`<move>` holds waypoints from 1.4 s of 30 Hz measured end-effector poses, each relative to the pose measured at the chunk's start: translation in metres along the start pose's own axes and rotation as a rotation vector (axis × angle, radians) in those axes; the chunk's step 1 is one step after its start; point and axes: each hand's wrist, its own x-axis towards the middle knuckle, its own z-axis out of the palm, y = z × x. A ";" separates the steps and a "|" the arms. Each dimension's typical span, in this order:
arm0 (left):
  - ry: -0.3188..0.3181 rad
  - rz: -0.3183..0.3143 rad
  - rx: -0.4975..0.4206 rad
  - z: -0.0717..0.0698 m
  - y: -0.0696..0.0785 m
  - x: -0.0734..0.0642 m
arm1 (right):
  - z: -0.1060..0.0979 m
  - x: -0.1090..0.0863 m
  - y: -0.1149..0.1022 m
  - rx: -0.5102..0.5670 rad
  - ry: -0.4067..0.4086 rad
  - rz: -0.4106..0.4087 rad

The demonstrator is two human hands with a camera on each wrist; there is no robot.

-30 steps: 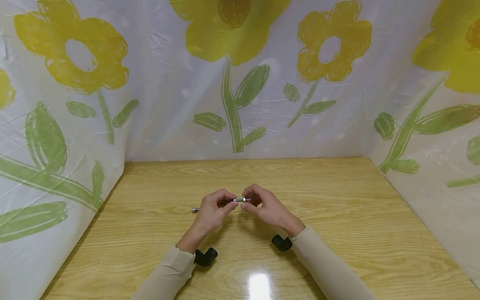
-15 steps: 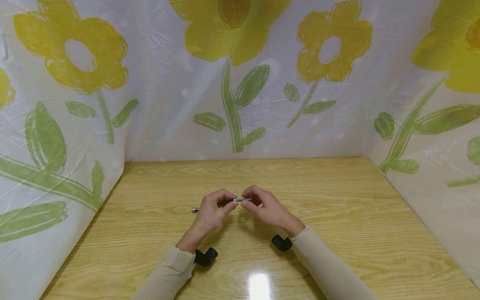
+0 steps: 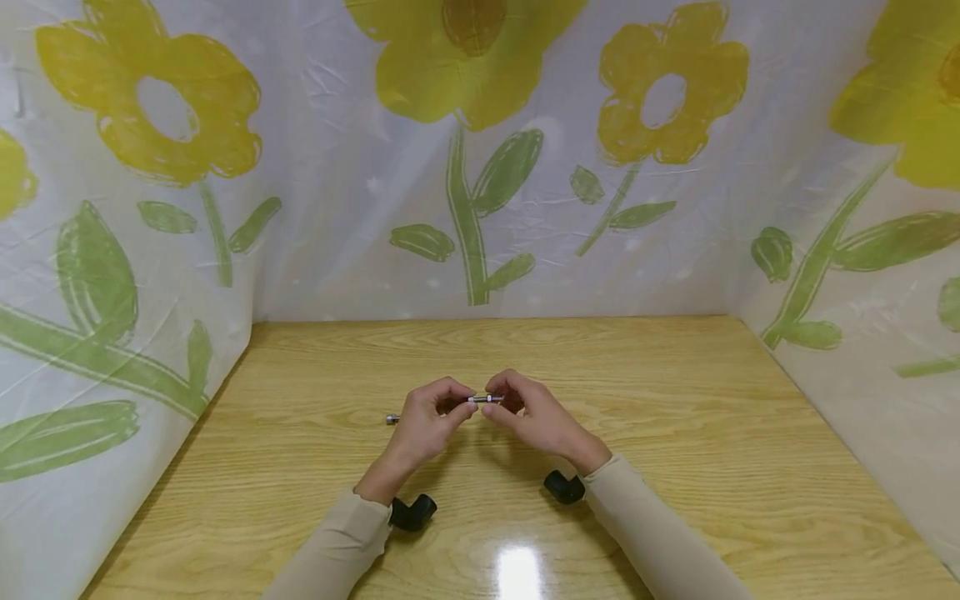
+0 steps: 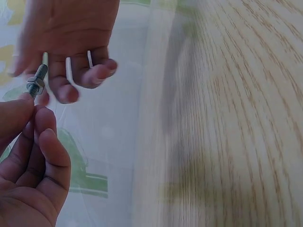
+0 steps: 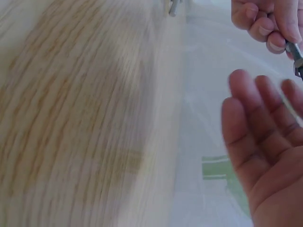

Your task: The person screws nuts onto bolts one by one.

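My left hand (image 3: 429, 421) pinches a silver bolt (image 4: 41, 72) between thumb and fingers, its threaded end pointing toward the right hand. A hex nut (image 4: 35, 85) sits on the threads, part way along. Around that end my right hand (image 3: 543, 417) is held with thumb and index finger apart, and the nut shows in the gap. In the right wrist view, the right hand's fingers (image 5: 246, 118) are loosely bent, with the nut beyond their tips. The bolt's other end is hidden in the left hand's grip.
Another silver bolt (image 3: 392, 419) lies on the wooden table (image 3: 660, 375), left of the left hand and partly hidden by it. Black elbow-shaped pieces (image 3: 412, 512) show beside both cuffs. A flowered cloth (image 3: 337, 250) stands around the table's back and sides.
Half a second ago the right thumb and index finger covered the nut; now they are apart from it, as a second ago. The left hand keeps its hold on the bolt.
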 end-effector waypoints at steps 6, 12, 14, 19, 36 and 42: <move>0.000 0.001 -0.001 0.001 -0.011 0.002 | -0.001 0.000 -0.009 -0.003 -0.008 -0.037; -0.014 0.018 0.006 -0.001 0.002 -0.001 | 0.000 0.001 0.002 -0.031 0.003 -0.037; -0.009 0.011 0.004 -0.001 0.001 -0.001 | 0.000 0.001 0.001 -0.017 0.015 -0.018; 0.004 -0.003 -0.003 0.003 -0.021 0.003 | 0.001 0.000 0.001 -0.004 0.014 -0.042; 0.009 0.040 -0.002 0.005 -0.035 0.005 | 0.000 0.000 0.002 -0.007 0.000 -0.068; 0.011 0.047 -0.009 0.005 -0.035 0.005 | 0.000 0.000 0.001 0.001 0.010 -0.035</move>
